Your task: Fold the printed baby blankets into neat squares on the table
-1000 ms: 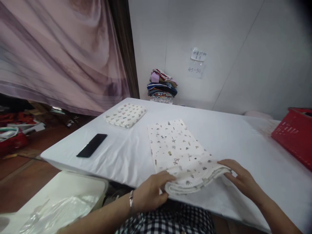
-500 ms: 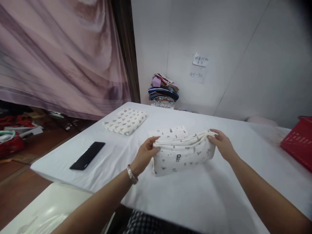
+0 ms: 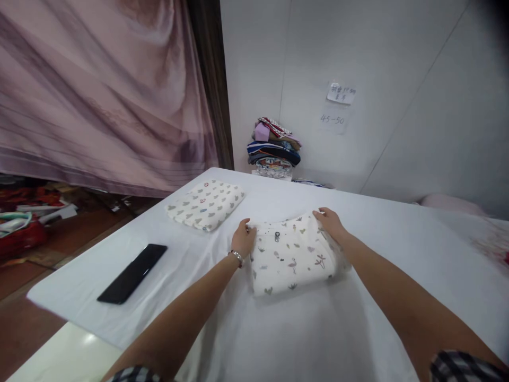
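A white cloth (image 3: 292,260), folded into a rough rectangle and printed with small birds, palm trees and plants, lies on the white-covered table (image 3: 302,339) in front of me. My left hand (image 3: 243,239) pinches its far left corner between thumb and fingers. At the far right corner, the fingers of my right hand (image 3: 329,223) close on the edge. A second folded white cloth (image 3: 209,204), with grey shapes and a few red and blue marks, rests to the left, apart from my hands.
A flat black phone-like slab (image 3: 133,273) lies at the table's left. Behind the table, a stack of folded fabrics (image 3: 274,146) stands against the wall, near paper notes (image 3: 341,94). A pink curtain (image 3: 119,95) hangs at left, above a red container (image 3: 22,233).
The cloth, earlier bunched and lifted at its top edge, now lies folded over with its printed face up. Both hands have moved slightly forward, still holding it. The view has shifted a little.
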`<state>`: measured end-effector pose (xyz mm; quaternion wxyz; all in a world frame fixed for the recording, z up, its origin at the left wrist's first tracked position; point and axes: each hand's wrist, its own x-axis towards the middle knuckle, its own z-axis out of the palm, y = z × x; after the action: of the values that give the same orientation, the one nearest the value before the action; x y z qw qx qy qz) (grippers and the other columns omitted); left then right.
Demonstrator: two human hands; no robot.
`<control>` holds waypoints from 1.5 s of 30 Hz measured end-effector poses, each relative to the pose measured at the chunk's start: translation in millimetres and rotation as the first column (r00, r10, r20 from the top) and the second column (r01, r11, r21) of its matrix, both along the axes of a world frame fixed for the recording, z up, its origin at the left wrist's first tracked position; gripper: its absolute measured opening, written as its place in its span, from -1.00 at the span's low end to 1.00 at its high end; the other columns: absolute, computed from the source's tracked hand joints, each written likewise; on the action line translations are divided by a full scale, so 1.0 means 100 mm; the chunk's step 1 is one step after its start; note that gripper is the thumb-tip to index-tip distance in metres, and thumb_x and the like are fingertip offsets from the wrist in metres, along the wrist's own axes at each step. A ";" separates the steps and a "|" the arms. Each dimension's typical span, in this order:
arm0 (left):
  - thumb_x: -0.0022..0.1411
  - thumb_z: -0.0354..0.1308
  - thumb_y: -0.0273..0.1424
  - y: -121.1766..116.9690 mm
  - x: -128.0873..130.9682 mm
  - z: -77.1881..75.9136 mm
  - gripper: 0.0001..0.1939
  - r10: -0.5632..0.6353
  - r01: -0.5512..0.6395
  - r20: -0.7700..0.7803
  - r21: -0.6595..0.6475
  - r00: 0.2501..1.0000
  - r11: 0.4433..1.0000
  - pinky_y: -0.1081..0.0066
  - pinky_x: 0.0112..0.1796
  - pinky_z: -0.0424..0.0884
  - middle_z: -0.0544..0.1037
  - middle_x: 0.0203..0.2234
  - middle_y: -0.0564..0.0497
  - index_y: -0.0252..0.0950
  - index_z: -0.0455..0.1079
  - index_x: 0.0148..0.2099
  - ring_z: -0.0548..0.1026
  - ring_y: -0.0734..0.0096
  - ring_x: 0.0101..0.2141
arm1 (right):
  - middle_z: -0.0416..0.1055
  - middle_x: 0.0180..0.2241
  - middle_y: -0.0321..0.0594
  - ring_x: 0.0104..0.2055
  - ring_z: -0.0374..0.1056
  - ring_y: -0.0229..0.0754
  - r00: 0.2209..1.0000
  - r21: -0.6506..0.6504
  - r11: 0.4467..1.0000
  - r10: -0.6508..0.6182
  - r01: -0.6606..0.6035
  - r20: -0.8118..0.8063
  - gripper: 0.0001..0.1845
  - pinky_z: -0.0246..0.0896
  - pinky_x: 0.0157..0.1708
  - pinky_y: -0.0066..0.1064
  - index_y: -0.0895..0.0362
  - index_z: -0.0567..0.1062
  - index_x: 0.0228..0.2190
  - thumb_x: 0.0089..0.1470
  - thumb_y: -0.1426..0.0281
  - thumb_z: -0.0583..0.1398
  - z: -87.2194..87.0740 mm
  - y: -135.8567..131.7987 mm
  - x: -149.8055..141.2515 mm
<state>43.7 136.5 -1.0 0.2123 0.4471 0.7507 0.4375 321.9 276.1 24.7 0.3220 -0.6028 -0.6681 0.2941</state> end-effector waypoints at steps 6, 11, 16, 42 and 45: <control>0.15 0.01 -0.30 0.08 -0.12 -0.16 -0.54 -0.006 -0.023 -0.219 -0.129 0.976 0.991 0.36 -0.23 0.28 0.47 -0.27 -0.08 -0.27 0.20 0.10 0.42 0.28 -0.25 | 0.42 -0.18 -0.08 -0.14 0.32 -0.06 0.980 -0.014 0.999 0.039 -0.037 0.198 -0.55 0.18 -0.13 -0.29 0.16 0.42 -0.13 0.03 0.13 0.07 -0.20 0.15 -0.11; 0.14 0.03 -0.32 0.07 -0.12 -0.14 -0.57 0.018 -0.046 -0.224 -0.121 0.974 0.992 0.35 -0.18 0.29 0.46 -0.27 -0.09 -0.26 0.25 0.07 0.41 0.29 -0.23 | 0.42 -0.16 -0.05 -0.09 0.31 0.00 0.953 -0.016 0.999 0.049 -0.046 0.300 -0.50 0.16 -0.12 -0.26 0.14 0.41 -0.11 0.03 0.08 0.04 -0.28 0.18 -0.11; 0.15 0.04 -0.32 0.09 -0.14 -0.09 -0.57 0.025 -0.021 -0.213 0.022 0.977 1.000 0.37 -0.14 0.28 0.46 -0.19 -0.05 -0.24 0.22 0.09 0.42 0.37 -0.25 | 0.41 -0.14 -0.04 -0.09 0.31 -0.02 0.943 0.009 0.999 0.039 -0.044 0.329 -0.45 0.17 -0.13 -0.29 0.15 0.37 -0.06 0.07 0.05 -0.04 -0.31 0.21 -0.08; -0.06 0.17 -0.41 0.33 -0.29 0.31 -0.37 -0.194 0.194 0.027 -0.291 0.981 0.937 0.38 -0.26 0.39 0.42 -0.10 -0.11 -0.27 0.22 0.12 0.44 0.29 -0.23 | 0.40 -0.13 0.16 -0.30 0.43 0.02 0.991 -0.269 0.955 0.107 -0.123 -0.074 -0.16 0.35 -0.38 -0.23 0.22 0.33 -0.01 -0.28 0.00 0.28 -0.08 0.19 0.04; -0.04 0.15 -0.46 0.29 -0.28 0.35 -0.32 -0.218 0.228 0.068 -0.219 0.974 0.949 0.41 -0.23 0.37 0.37 -0.03 -0.14 -0.29 0.14 0.18 0.43 0.33 -0.20 | 0.45 -0.21 0.15 -0.34 0.45 0.05 0.974 -0.295 0.938 0.133 -0.183 -0.181 -0.14 0.37 -0.41 -0.20 0.21 0.31 0.02 -0.29 0.04 0.30 -0.01 0.15 0.08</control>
<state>16.1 165.6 34.5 0.3257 0.4926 0.7354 0.3324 329.7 290.9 23.3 0.2508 -0.5648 -0.6324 0.4672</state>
